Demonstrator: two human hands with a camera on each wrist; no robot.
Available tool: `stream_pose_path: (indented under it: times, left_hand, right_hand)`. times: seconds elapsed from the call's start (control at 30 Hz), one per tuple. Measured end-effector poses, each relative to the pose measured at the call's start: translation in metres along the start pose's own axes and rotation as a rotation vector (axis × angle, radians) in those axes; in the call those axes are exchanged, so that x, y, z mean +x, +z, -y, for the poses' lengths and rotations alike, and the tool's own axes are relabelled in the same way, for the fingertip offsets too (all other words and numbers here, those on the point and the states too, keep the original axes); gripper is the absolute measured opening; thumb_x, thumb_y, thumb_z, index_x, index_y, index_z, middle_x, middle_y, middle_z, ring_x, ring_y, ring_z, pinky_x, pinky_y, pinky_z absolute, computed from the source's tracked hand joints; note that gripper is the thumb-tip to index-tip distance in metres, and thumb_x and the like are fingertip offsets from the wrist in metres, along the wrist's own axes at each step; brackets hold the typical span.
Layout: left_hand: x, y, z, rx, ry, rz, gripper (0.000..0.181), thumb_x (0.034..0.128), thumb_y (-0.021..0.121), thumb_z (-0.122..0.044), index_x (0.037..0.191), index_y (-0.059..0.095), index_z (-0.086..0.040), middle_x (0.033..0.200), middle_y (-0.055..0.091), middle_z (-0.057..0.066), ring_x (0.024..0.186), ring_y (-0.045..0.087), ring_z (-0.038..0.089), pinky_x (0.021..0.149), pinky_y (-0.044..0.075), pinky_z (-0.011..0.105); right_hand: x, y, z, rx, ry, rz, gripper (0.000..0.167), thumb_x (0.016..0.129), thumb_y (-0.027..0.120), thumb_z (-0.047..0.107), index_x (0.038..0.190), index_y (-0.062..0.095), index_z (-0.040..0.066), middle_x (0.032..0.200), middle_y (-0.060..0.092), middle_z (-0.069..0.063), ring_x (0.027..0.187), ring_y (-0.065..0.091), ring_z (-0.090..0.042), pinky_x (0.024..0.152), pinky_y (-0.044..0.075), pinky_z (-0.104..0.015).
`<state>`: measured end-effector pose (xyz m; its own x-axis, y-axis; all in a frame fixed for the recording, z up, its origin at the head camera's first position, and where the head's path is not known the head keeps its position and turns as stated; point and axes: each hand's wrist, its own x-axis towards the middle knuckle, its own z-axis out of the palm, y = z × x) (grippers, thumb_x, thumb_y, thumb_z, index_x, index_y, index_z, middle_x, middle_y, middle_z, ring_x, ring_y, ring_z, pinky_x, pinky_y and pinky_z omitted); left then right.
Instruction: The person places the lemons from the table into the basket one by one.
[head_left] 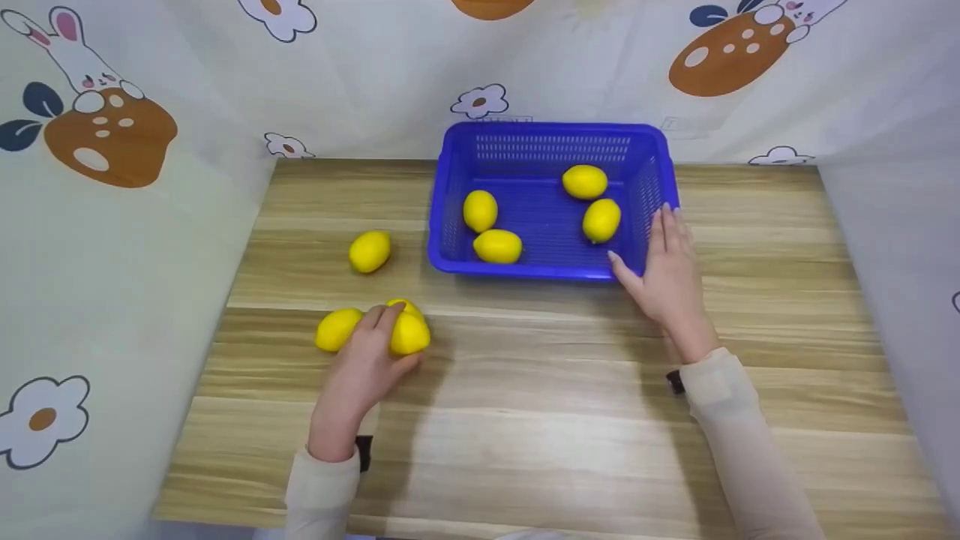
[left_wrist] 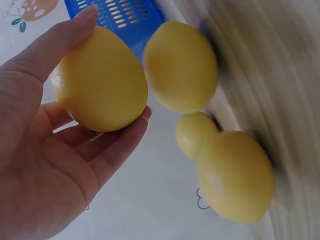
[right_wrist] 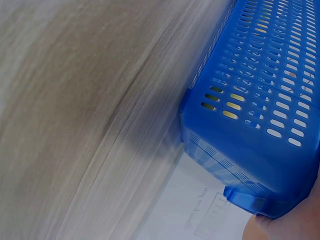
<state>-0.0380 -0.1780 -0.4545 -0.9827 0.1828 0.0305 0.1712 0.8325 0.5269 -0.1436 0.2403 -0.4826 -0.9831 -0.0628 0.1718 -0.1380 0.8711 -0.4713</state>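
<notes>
My left hand (head_left: 364,360) holds a yellow lemon (left_wrist: 100,80) between thumb and fingers, over the left part of the wooden table. Right behind it, partly covered in the head view, lies a second lemon (head_left: 405,306). Another lemon (head_left: 339,330) sits just left of the fingers, and one more (head_left: 370,251) lies farther back. A blue plastic basket (head_left: 540,275) stands at the table's back, with several lemons (head_left: 498,246) on its floor. On the basket's right front corner rests my right hand (head_left: 671,277), its fingers along the right rim and its thumb at the front rim.
The wooden table (head_left: 525,405) meets a patterned cloth backdrop (head_left: 360,82) behind the basket, and the same cloth hangs at both sides. Slots pierce the basket's walls (right_wrist: 255,90).
</notes>
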Motion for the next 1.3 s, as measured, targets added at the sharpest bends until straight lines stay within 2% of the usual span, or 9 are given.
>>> stream_pose_path:
  times: [0.43,0.67,0.87,1.13,1.3]
  left_hand:
    - [0.019,-0.008,-0.025,0.002,0.029,0.027,0.075,0.0855,0.091,-0.022,0.145,0.056,0.006,0.138,0.061,0.029,0.125,0.063,0.044,0.109,0.052,0.056]
    - [0.035,-0.011,-0.041,-0.007,0.084,0.046,0.072,0.0861,0.091,-0.024,0.142,0.057,0.006,0.134,0.062,0.028,0.117,0.067,0.042,0.103,0.057,0.054]
    - [0.049,-0.015,-0.054,-0.02,0.122,0.087,0.071,0.0886,0.088,-0.021,0.145,0.055,0.006,0.136,0.061,0.027,0.118,0.067,0.039,0.102,0.058,0.05]
    - [0.069,-0.015,-0.063,-0.058,0.117,0.132,0.071,0.0916,0.086,-0.023,0.147,0.052,0.006,0.14,0.058,0.025,0.123,0.063,0.037,0.11,0.054,0.047]
    - [0.079,-0.013,-0.067,-0.068,0.147,0.135,0.072,0.0907,0.086,-0.021,0.146,0.052,0.009,0.136,0.058,0.026,0.121,0.062,0.037,0.109,0.054,0.047]
  right_hand:
    - [0.001,0.0,0.0,0.01,-0.005,0.007,0.095,0.101,0.059,0.049,0.16,0.023,-0.017,0.171,0.017,-0.033,0.161,0.012,-0.047,0.133,0.008,-0.056]
    - [-0.001,0.001,-0.001,0.021,-0.001,-0.007,0.095,0.101,0.061,0.048,0.159,0.024,-0.017,0.17,0.018,-0.034,0.161,0.012,-0.047,0.133,0.009,-0.055]
    - [-0.001,0.002,-0.001,0.023,-0.006,-0.004,0.096,0.101,0.061,0.048,0.159,0.023,-0.017,0.17,0.018,-0.034,0.161,0.012,-0.047,0.133,0.009,-0.054]
    - [0.001,0.0,-0.001,0.017,-0.007,0.003,0.095,0.101,0.061,0.048,0.159,0.023,-0.017,0.17,0.018,-0.034,0.16,0.013,-0.048,0.132,0.011,-0.057]
    - [0.001,0.0,-0.002,0.021,-0.009,-0.003,0.095,0.101,0.061,0.049,0.159,0.024,-0.018,0.17,0.018,-0.034,0.161,0.012,-0.048,0.132,0.01,-0.057]
